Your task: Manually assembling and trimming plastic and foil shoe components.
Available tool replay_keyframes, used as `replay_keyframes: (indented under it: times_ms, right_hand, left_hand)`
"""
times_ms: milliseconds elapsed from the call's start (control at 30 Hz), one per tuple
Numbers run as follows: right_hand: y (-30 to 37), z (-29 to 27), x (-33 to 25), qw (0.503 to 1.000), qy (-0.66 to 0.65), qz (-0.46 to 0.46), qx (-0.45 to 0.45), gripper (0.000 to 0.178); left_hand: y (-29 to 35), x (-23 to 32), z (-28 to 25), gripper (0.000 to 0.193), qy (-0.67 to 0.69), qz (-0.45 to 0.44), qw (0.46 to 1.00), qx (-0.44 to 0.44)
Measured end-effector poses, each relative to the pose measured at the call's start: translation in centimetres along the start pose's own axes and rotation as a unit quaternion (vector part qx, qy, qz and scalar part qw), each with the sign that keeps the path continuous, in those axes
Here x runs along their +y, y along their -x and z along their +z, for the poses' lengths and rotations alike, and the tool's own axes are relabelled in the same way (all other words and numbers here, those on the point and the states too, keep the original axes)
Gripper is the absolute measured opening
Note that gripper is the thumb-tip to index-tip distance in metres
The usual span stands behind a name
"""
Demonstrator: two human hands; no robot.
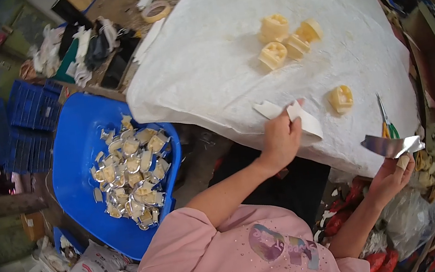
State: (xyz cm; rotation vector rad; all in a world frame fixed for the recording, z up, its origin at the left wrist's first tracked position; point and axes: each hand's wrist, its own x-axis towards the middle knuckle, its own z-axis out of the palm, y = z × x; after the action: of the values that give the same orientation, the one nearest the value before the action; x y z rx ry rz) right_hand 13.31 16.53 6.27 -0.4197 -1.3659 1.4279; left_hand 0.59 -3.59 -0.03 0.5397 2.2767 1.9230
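The left hand point(280, 139) pinches a white strip point(304, 118) at the counter point(207, 65) edge. The right hand point(392, 175) grips a silver foil piece point(391, 146), lying well right of the strip.

A cloth-covered table point(217, 52) stands in front of the person. On it, toward the far right, four moulded pieces point(287, 40) sit clustered together, touching one another. A fifth piece point(341, 98) lies apart, nearer the person, with scissors point(384, 121) just to its right by the table's near edge. The left hand point(280, 139) is at that near edge, holding a strip of card point(295, 116) on the cloth. The right hand point(392, 175) is off the table's right corner, holding a foil sheet point(394, 145) above a heap of bags point(406, 215). Left of the table, lower down, a tub point(73, 156) holds a pile of foil-wrapped pieces point(130, 170). Behind the tub lie stacked crates point(27, 124).
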Motion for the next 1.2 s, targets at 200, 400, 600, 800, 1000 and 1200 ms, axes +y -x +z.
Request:
replay_keyframes:
  times_ms: [200, 400, 600, 800, 1000, 1200]
  right_hand:
    - [1.9, 0.7, 1.8, 0.999, 0.024, 0.032, -0.021, 0.013]
    - [2.0, 0.2, 1.8, 0.979, 0.160, -0.007, -0.128, 0.008]
    - [3.7, 5.4, -0.2, 0.871, 0.329, -0.198, -0.307, 0.026]
    - [3.8, 7.4, -0.5, 0.834, 0.244, -0.197, -0.453, 0.031]
    - [-2.9, 4.5, 5.2, 0.825, 0.363, -0.148, -0.407, 0.047]
    - [-4.4, 4.4, 9.3, 0.805, 0.369, -0.188, -0.424, 0.045]
  left_hand:
    - [-0.4, -0.5, -3.2, 0.064, -0.409, 0.197, 0.888, 0.066]
    - [-1.0, 0.8, -2.7, 0.071, -0.376, 0.226, 0.886, 0.147]
    - [2.0, 4.4, -0.8, 0.057, -0.169, 0.204, 0.959, -0.100]
    - [1.3, 2.2, -0.2, 0.040, -0.043, 0.237, 0.968, -0.068]
    - [-1.4, 2.8, -1.9, 0.045, 0.348, -0.196, 0.916, -0.039]
    - [-6.3, 4.7, 4.0, 0.053, 0.432, -0.228, 0.865, -0.110]
